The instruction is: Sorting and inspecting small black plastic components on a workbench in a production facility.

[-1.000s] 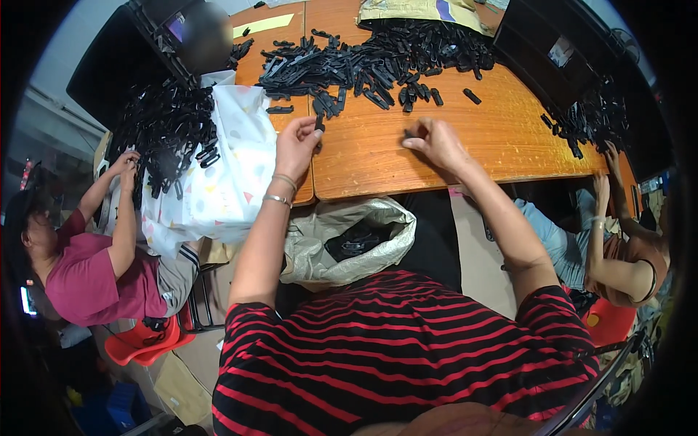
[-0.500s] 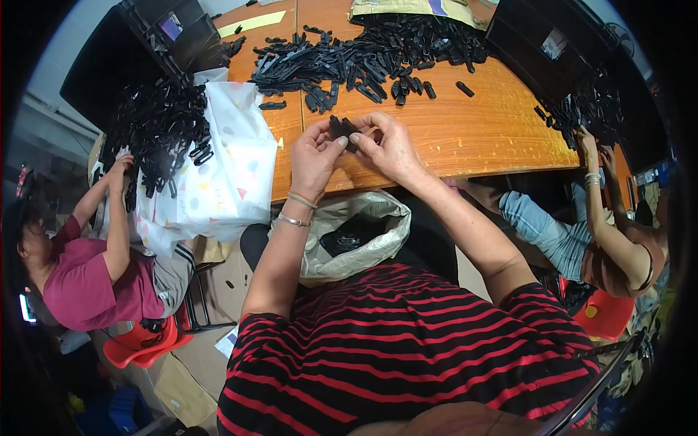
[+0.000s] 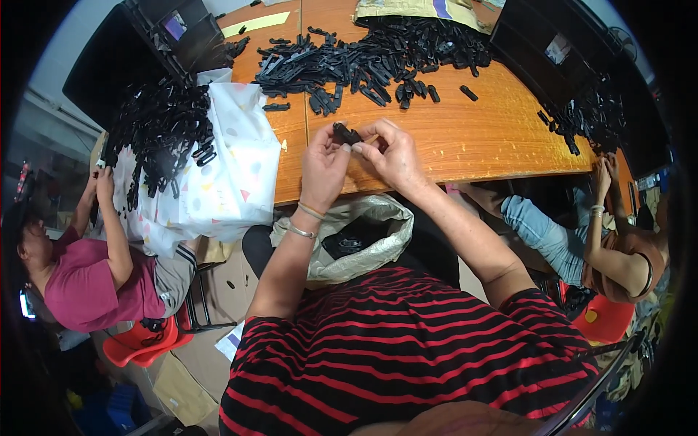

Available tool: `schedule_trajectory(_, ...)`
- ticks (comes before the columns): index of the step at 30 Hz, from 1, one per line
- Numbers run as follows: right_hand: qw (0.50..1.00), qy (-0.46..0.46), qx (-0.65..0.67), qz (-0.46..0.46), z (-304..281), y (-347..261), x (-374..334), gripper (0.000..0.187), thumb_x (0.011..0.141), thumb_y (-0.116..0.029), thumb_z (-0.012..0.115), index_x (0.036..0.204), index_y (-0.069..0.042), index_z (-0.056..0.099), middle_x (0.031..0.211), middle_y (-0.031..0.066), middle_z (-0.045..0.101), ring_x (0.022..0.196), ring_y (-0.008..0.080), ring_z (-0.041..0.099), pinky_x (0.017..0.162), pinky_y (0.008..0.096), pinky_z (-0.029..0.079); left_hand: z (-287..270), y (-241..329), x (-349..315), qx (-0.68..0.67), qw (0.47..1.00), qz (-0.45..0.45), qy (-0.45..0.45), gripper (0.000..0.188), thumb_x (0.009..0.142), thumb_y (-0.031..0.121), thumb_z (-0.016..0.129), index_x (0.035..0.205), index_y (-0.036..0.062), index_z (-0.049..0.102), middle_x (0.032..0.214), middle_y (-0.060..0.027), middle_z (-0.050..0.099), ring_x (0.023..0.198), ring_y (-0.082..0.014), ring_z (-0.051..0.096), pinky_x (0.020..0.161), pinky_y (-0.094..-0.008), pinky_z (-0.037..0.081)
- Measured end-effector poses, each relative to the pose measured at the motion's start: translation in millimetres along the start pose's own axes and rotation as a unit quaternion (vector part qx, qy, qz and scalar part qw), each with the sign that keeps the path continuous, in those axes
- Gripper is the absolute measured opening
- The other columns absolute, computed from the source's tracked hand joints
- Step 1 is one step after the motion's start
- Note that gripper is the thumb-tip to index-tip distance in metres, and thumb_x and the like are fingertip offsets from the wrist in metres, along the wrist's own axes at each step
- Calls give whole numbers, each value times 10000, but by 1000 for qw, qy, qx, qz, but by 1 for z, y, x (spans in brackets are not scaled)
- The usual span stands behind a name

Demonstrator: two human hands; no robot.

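Nearest my camera, the pale woven sack (image 3: 366,267) gapes below the table edge, black pieces (image 3: 349,243) lying inside. Above it, I see the left hand (image 3: 324,168) and right hand (image 3: 395,156) close together, fingertips narrowed in a pinch on a small black plastic part (image 3: 346,134) over the near strip of the wooden table (image 3: 458,149). Whether that is one piece or two joined, I cannot tell; fingers cover much of it. My judgement: an uneven pinch could let it slip, and with the edge so near, it might drop into the sack or past its rim. Beyond, the heaped black parts (image 3: 331,69) overlap loosely; a careless reach could scatter them.
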State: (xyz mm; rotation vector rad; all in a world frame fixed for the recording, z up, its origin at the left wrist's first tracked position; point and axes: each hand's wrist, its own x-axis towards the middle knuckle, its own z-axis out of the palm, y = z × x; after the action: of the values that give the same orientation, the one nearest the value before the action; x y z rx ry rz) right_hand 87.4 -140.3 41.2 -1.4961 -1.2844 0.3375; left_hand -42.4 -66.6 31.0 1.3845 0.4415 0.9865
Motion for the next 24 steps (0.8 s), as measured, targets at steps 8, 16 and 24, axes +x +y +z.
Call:
schedule_trajectory(8, 999, 18, -5, -32, 4, 1, -6, 263, 751, -58, 734, 969, 1, 600, 807, 105, 593, 649, 168, 639, 581, 292, 495, 9, 10, -12, 146, 988, 38, 36, 256, 842, 37, 640, 1074, -41, 564, 882, -82, 643, 815, -138, 650, 728, -236, 516)
schedule_trajectory(16, 997, -66, 30, -4, 10, 5, -14, 333, 806, -44, 657, 1111, 9, 535, 859, 157, 649, 713, 232, 649, 644, 340, 513, 4, 8, -16, 173, 984, 41, 18, 162, 858, 81, 628, 973, -24, 582, 873, -92, 628, 732, -159, 625, 649, -265, 495)
schedule_trajectory(24, 990, -105, -89, -5, 7, 2, -12, 219, 812, -126, 672, 951, -9, 549, 715, 158, 571, 649, 332, 579, 591, 398, 456, -11, 3, -3, 255, 961, 100, 27, 193, 903, 116, 604, 1058, 2, 586, 934, -8, 583, 853, -87, 560, 750, -208, 467)
